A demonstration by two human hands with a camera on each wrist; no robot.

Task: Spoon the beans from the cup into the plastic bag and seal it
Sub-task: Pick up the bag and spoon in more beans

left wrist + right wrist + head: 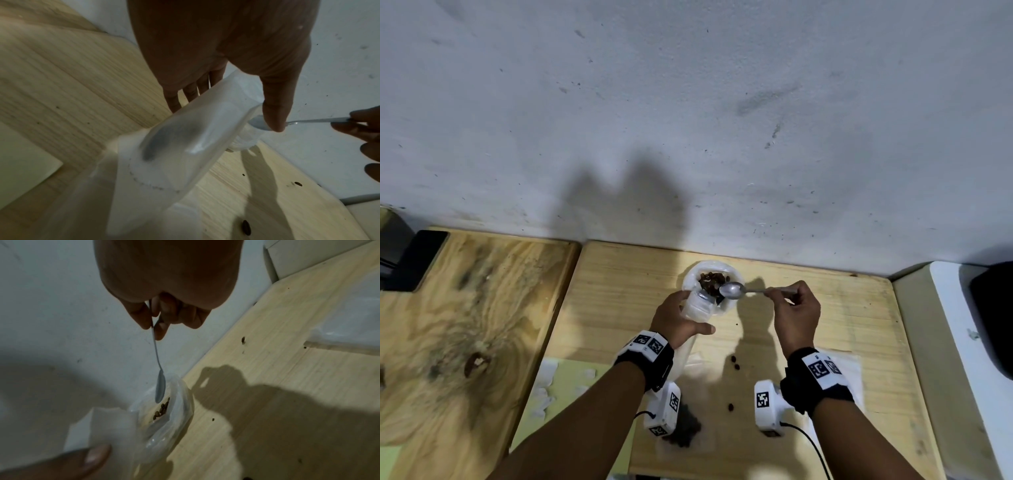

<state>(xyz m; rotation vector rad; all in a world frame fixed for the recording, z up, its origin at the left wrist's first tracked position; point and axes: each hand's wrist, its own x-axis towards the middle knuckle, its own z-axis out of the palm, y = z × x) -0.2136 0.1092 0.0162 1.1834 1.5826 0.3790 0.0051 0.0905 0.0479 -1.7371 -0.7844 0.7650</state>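
The wooden counter (pixel 825 325) runs along the foot of a pale, scuffed wall (pixel 688 102), and everything below is placed against the plastic bag. That plastic bag (pixel 697 306) is held up off the counter close to the wall, its mouth gaping toward the head camera, with a cluster of brown beans (pixel 710 281) lying inside.

The left forearm reaches in from below and ends at the left hand (pixel 676 320), which sits on the bag's left side. Its fingers (pixel 190 93) curl round the far side of the bag while the thumb (pixel 274 104) presses the near edge of the mouth, so the hand grips the bag and keeps it spread.

The right forearm comes up on the bag's right, wrist bent inward. The right hand (pixel 796 313) pinches the handle of a metal spoon (pixel 734 291) between thumb and curled fingers (pixel 162 324); the handle points back toward that hand and the bowl hangs just over the bag's mouth, above the beans. The bowl looks bare in the head view.

Nearer the person than the bag, by the left wrist, a dark heap of beans shows through something clear (pixel 686 430); whether that is the cup I cannot tell. A few loose beans (pixel 734 363) lie on the counter between the wrists.
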